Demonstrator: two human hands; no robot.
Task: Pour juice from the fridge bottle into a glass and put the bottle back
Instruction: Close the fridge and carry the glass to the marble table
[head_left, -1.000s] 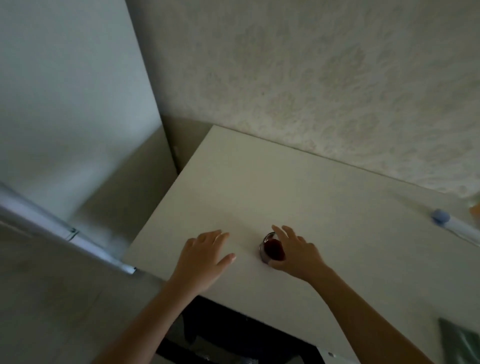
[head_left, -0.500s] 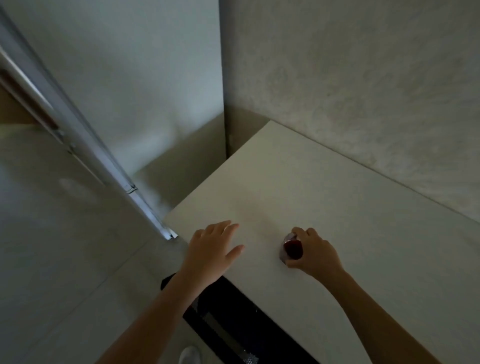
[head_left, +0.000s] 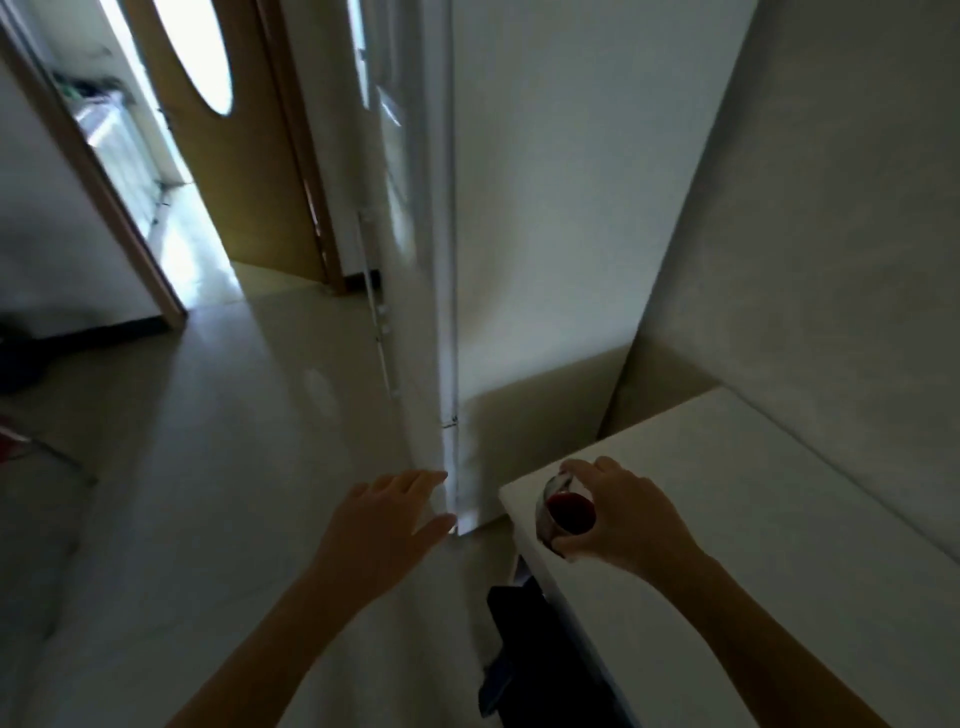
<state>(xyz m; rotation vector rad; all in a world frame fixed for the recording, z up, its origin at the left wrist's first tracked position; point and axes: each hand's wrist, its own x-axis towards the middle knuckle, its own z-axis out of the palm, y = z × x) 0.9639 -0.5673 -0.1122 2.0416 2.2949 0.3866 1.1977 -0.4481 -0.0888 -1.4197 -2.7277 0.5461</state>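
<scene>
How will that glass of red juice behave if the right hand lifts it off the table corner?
The glass looks short and nearly full of dark juice, so it probably slops if tilted. It sits by the table corner, so a nudge could tip it off. The right hand wraps it; clear glass likely breaks if dropped.

One head-worn view – wide-angle, looking forward and steeply down past both forearms, close over the table (head_left: 727, 519) corner, with the floor (head_left: 208, 467) and fridge (head_left: 519, 208) beyond.

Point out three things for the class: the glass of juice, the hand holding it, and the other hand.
Glass of juice (head_left: 570, 512): head view, on the dark red juice surface.
Right hand (head_left: 626, 519): head view, on the back of the hand.
Left hand (head_left: 384, 525): head view, on the back of the hand.
</scene>
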